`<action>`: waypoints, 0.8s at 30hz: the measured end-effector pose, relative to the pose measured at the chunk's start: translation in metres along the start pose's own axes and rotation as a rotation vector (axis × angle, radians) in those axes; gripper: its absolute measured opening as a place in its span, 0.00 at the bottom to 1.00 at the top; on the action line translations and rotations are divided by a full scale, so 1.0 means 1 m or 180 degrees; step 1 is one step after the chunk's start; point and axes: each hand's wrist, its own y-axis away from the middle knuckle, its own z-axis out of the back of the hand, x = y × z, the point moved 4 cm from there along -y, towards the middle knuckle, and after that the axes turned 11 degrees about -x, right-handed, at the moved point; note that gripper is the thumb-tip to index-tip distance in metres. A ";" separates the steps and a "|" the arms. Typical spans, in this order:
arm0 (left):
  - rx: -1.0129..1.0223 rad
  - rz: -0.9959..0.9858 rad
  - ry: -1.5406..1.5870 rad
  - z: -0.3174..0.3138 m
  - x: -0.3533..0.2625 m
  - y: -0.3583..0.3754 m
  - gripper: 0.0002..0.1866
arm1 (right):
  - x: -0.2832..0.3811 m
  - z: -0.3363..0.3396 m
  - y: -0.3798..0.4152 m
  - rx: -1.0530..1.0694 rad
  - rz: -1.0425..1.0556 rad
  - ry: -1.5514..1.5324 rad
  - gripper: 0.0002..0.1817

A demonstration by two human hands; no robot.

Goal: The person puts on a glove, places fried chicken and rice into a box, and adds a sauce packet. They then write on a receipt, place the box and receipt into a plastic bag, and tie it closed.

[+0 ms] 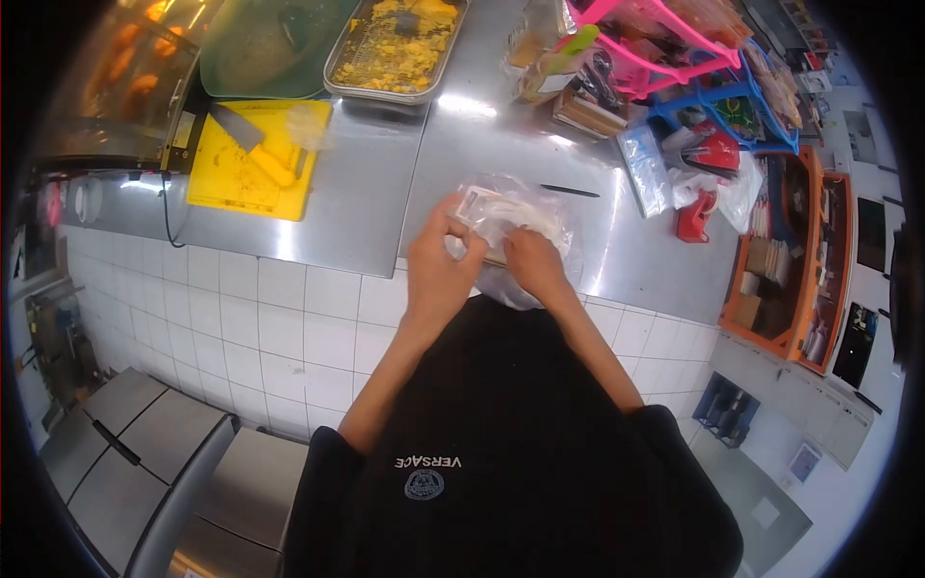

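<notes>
A clear plastic bag [501,200] with something pale inside lies at the front edge of the metal counter. On its left side my left hand [445,252] is closed, thumb and fingers pinched together at the bag's edge. My right hand [532,258] has its fingers curled down on the middle of the bag, closed on the plastic. Just beyond the bag, a thin black pen [570,191] lies on the counter.
At left, a knife [260,149] rests on a yellow cutting board [301,197]. Behind are a green tub [260,58] and a metal tray [385,94] of yellow food. A red tape dispenser [696,217], pink basket [665,58] and blue basket [713,93] stand at right.
</notes>
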 end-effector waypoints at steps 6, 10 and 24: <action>0.0967 -0.1506 0.0811 -0.074 0.008 0.025 0.09 | -0.073 -0.025 0.015 -0.0363 0.0500 -0.1138 0.18; 0.1560 -0.0708 0.1504 -0.121 0.051 0.030 0.10 | -0.037 0.043 0.028 -0.0245 -0.2030 -0.4055 0.19; 0.1526 -0.2050 0.1073 -0.131 0.082 0.009 0.30 | 0.093 0.091 0.031 -0.0186 0.0511 -0.0242 0.18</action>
